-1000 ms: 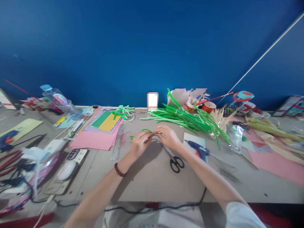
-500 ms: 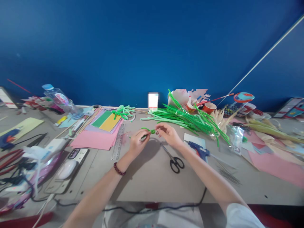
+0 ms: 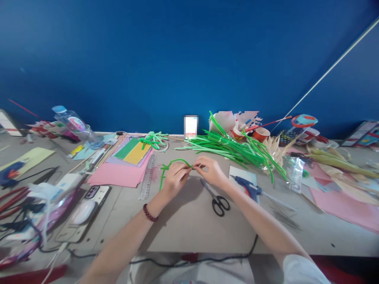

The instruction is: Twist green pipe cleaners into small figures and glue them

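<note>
Over the middle of the table, my left hand (image 3: 177, 175) is closed on a bent green pipe cleaner (image 3: 179, 160). Part of it arches above my fingers, and a branching piece sticks out on the left of the hand. My right hand (image 3: 211, 170) meets the left one, its thumb and forefinger pinching the pipe cleaner's right end. The fingers cover most of that end. Black-handled scissors (image 3: 219, 205) lie just below my right hand, blades pointing up and left. A clear ruler (image 3: 147, 177) lies left of my left hand.
A pile of green pipe cleaners (image 3: 227, 148) lies behind my right hand. A blue glue gun (image 3: 248, 187) rests right of my forearm. Pink paper (image 3: 118, 173), a phone (image 3: 99, 201) and a bottle (image 3: 75, 124) are on the left. A black cable (image 3: 166, 265) runs along the front edge.
My fingertips have come together on the pipe cleaner. My left hand has turned, so more of the green piece shows above it and to its left.
</note>
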`<state>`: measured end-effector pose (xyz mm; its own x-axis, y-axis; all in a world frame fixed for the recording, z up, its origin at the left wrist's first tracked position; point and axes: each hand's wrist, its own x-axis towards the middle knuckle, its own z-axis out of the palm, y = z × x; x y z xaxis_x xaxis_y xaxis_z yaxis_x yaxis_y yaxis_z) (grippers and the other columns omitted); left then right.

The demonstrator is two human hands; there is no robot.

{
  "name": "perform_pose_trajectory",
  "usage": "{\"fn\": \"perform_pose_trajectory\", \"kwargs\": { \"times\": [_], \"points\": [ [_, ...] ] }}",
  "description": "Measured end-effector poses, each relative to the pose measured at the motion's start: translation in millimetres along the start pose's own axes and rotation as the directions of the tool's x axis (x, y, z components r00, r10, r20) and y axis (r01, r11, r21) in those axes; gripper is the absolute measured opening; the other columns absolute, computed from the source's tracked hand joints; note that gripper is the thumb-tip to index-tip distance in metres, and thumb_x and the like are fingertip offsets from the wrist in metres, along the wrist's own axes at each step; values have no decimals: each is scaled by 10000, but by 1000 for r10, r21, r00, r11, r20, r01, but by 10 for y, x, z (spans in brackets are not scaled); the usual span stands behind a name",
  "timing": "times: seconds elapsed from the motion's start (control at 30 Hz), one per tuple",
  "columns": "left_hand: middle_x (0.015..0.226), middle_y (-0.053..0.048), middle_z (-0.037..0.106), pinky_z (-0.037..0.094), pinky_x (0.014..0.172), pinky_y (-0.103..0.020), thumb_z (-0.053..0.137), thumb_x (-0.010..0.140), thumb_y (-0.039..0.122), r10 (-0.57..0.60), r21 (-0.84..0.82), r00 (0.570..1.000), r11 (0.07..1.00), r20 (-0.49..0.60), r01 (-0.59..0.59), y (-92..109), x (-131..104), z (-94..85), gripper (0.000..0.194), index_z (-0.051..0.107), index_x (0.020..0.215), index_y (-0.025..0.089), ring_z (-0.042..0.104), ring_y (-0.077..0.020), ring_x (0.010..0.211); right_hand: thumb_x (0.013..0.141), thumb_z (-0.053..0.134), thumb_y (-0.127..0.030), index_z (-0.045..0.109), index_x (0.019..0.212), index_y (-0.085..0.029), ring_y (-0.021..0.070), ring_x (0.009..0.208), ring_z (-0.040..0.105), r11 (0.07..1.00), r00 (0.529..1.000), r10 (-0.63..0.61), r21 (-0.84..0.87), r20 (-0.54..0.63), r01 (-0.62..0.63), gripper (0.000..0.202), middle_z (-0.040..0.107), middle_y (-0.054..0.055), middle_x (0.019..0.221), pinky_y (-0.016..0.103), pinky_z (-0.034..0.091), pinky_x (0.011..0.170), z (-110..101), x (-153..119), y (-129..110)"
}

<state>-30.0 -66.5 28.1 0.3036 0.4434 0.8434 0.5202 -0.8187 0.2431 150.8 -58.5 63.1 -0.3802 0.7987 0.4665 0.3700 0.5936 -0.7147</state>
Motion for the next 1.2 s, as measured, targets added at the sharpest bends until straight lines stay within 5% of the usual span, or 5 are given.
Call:
{"fn": "perform_pose_trajectory", "kwargs": {
  "times": [0.5,0.73,0.9,1.2],
  "points": [
    [828,-47,657,494,731,-313,592,800,102,67,83,996,995,-53,-62,45,17,-27,81,588,809,183,608,-154,794,821,566,-299,588,773,-182,131,695,573,940,980,184,307,-79,-151,128,549,25,808,267,525,630,176,-40,46],
    [873,-77,690,473,722,-314,554,851,187,-82,135,996,988,33,77,-52,-59,-4,307,541,1157,171,627,-184,796,826,554,-263,635,808,-200,166,828,585,990,991,79,128,-110,-64,104,587,61,896,298,535,716,95,-22,7],
    [779,-53,669,434,685,-300,521,871,191,-143,207,981,972,133,113,-37,-33,-10,146,600,991,167,602,-178,730,812,573,-256,636,896,-194,156,806,615,977,988,133,179,-77,-118,122,616,56,902,302,537,743,69,-17,20],
    [816,-52,686,376,852,-357,522,842,94,59,364,990,926,132,-104,11,-1,-45,180,613,976,174,611,-171,735,864,535,-238,690,855,-211,180,810,605,993,998,-27,-117,-52,21,157,638,64,857,303,498,743,68,-36,36]
  ]
}}
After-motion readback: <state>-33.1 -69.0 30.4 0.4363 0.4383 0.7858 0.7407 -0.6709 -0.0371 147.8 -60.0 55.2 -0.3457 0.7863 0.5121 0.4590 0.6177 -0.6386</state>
